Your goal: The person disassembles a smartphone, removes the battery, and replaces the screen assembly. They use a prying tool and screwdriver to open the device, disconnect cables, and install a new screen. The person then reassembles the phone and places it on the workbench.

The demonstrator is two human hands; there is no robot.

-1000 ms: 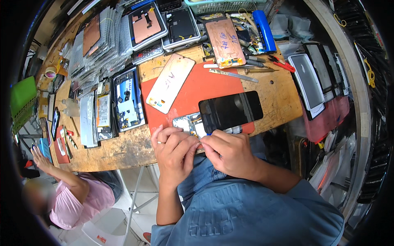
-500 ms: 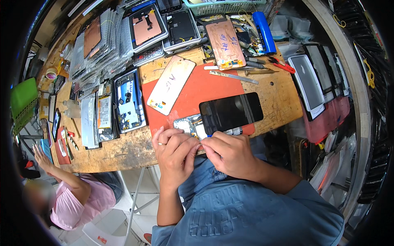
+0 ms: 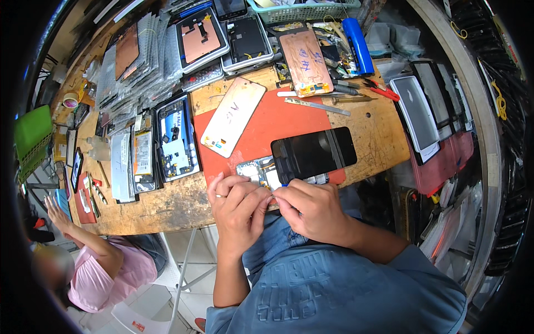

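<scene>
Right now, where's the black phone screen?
In the head view, the black phone screen is right of centre, just beyond the right hand, partly hiding the opened phone body and the red mat.

Wooden desk [image 3: 384,139] is showing scuffs and dark stains along its near edge. Red mat [image 3: 297,119] is covering the middle. Pale phone panel [image 3: 233,118] is lying aslant across mat and bare wood. Opened phone [image 3: 247,169] is sitting at the mat's near edge, black screen [image 3: 314,153] overlapping it. Metal strip [image 3: 334,109] is crossing the mat's right edge; red-handled pliers [image 3: 384,90] are lying farther right. Left of mat, blue-backed phone frame [image 3: 177,142] and silver panel [image 3: 122,172] are lying near each other; wrapped stack [image 3: 150,67] is resting behind.
</scene>
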